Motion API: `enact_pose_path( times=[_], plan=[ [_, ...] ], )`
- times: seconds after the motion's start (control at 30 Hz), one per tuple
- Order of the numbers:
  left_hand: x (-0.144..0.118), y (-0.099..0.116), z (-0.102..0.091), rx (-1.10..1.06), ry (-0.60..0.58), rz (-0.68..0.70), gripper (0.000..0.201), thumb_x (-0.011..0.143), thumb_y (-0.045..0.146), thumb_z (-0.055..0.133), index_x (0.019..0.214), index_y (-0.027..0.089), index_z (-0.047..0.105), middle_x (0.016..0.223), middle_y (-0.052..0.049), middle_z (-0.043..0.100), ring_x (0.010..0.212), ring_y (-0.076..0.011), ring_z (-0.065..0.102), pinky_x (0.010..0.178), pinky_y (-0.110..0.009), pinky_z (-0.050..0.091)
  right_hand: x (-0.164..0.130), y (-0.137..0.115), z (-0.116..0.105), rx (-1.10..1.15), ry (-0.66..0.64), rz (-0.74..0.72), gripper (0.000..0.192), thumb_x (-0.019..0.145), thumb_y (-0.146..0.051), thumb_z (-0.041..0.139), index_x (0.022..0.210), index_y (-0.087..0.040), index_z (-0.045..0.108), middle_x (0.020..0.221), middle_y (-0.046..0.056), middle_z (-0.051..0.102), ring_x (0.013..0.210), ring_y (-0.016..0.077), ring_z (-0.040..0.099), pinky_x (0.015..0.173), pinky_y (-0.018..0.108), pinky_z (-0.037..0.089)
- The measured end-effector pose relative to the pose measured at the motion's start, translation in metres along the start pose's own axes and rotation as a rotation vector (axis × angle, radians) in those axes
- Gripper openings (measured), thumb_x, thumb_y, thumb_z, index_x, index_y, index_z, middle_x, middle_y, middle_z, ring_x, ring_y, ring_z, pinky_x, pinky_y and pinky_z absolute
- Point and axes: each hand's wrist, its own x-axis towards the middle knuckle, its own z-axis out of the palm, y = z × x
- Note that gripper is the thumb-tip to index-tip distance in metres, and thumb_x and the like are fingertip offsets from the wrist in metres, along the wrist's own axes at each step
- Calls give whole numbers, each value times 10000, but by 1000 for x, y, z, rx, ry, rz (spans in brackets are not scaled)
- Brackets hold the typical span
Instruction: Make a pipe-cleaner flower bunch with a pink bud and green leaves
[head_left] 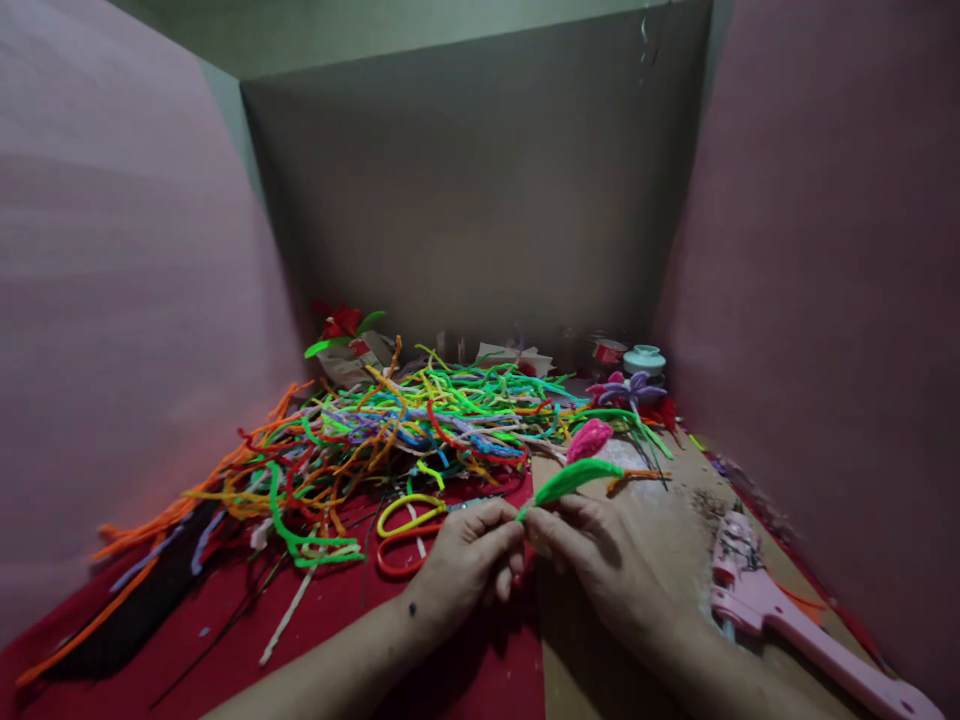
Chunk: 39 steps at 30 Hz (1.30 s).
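Between my two hands is a green pipe-cleaner leaf, its tip pointing up and right. My left hand pinches the narrow lower end of the leaf. Close beside it, the fingers of my right hand are closed on the leaf's base. A pink pipe-cleaner petal shape shows just behind the leaf; whether it is joined to it I cannot tell. Scissors with yellow and red handles lie on the red cloth, just left of my left hand.
A large tangled heap of coloured pipe cleaners spreads behind my hands. A pink glue gun lies on the cardboard at right. Purple flower, pale jar and red flower stand at the back. Pink panels flank both sides.
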Motion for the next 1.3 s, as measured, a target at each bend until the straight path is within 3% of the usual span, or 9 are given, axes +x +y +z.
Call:
enact_pose_path(
  times=[0.27,0.57,0.77,0.9,1.0,1.17,1.23,1.3],
  plan=[
    [3,-2,-4,-161,-86,-37,229,805,324,562,705,118,554,506,19,565,291,-12,383,286,-117,225,3,9,0,89,-40,140,267,735,-299,608,518,-155,553,483,-28,460,492,97,403,498,238,299],
    [6,5,-14,-343,-315,-107,229,784,331,594,732,111,561,534,-16,600,257,-11,311,258,-135,247,5,8,7,342,-30,271,262,593,-344,741,509,-162,573,474,-40,439,456,80,337,449,234,255],
    [3,8,-14,-370,-336,-145,248,756,356,626,725,117,567,483,4,568,241,-12,260,240,-141,217,4,19,1,289,-94,138,290,690,-326,678,498,-151,548,484,-34,424,494,85,330,481,246,222],
    [3,12,-14,-283,-369,-164,269,754,378,606,722,113,572,454,11,545,239,-21,259,254,-159,186,2,20,0,293,-59,163,246,663,-323,702,516,-156,596,492,-29,467,479,83,334,470,242,229],
    [2,11,-9,-41,-269,-73,287,806,398,524,701,132,542,512,7,555,293,-31,327,315,-163,206,1,13,2,293,28,144,209,630,-317,719,517,-170,622,527,-21,500,510,103,399,498,247,298],
    [-2,-2,-4,559,82,355,178,808,334,532,767,179,610,633,-1,559,565,-101,467,563,-207,357,3,9,3,190,114,133,157,630,-313,706,612,-159,684,598,5,580,603,141,471,562,266,343],
    [-3,-4,-4,634,117,428,171,821,307,513,769,190,625,633,-1,549,584,-108,456,590,-216,350,3,11,3,172,95,119,158,652,-311,689,609,-159,687,558,1,559,571,134,452,542,266,331],
    [-3,-3,-4,593,119,390,218,837,308,484,699,187,602,567,18,497,521,-94,423,539,-208,332,3,12,4,150,74,102,147,674,-299,672,615,-165,688,527,-7,531,527,119,414,514,261,309]
  ],
)
